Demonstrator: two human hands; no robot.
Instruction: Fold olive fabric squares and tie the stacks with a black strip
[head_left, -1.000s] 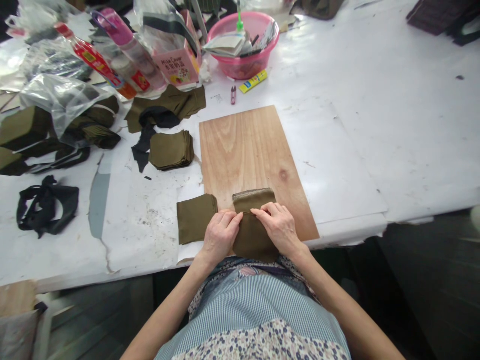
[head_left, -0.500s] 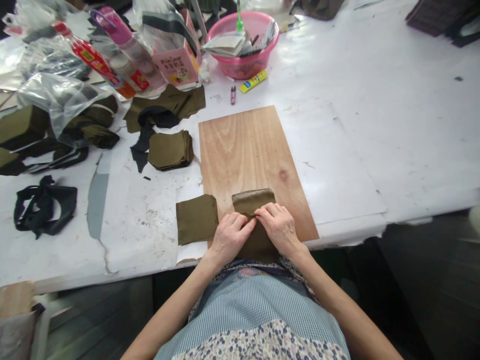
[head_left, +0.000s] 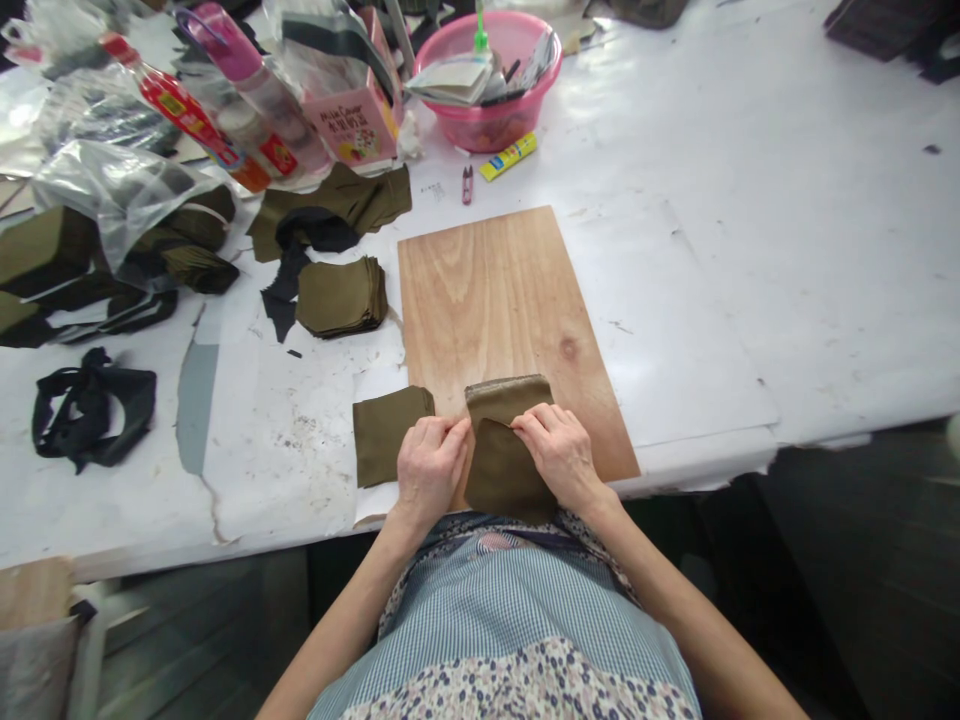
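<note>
An olive-green fabric piece (head_left: 506, 470) lies in front of me, its lower end reaching my apron. My right hand (head_left: 556, 450) pinches its upper edge between thumb and fingers. Beyond that edge, more olive fabric with a pale raw top edge (head_left: 510, 392) rests on the wooden board (head_left: 491, 300). My left hand (head_left: 431, 462) is closed just left of the fabric, thumb pressed to the fingers; whether anything is between them is hidden. Beside it, partly behind its fingers, sits a stack of olive fabric squares (head_left: 390, 435).
Another olive fabric stack (head_left: 341, 297) lies farther left, near fabric scraps (head_left: 337, 205) and a black strap bundle (head_left: 94, 410). Thread snips (head_left: 467, 186), a yellow tube (head_left: 509, 157) and a pink basin (head_left: 487, 125) stand beyond the board. Bottles (head_left: 180, 110) crowd the back left.
My left hand has moved left, off the fabric's upper edge to its left side. The right hand keeps its pinch in nearly the same place, and the fabric piece lies flatter.
</note>
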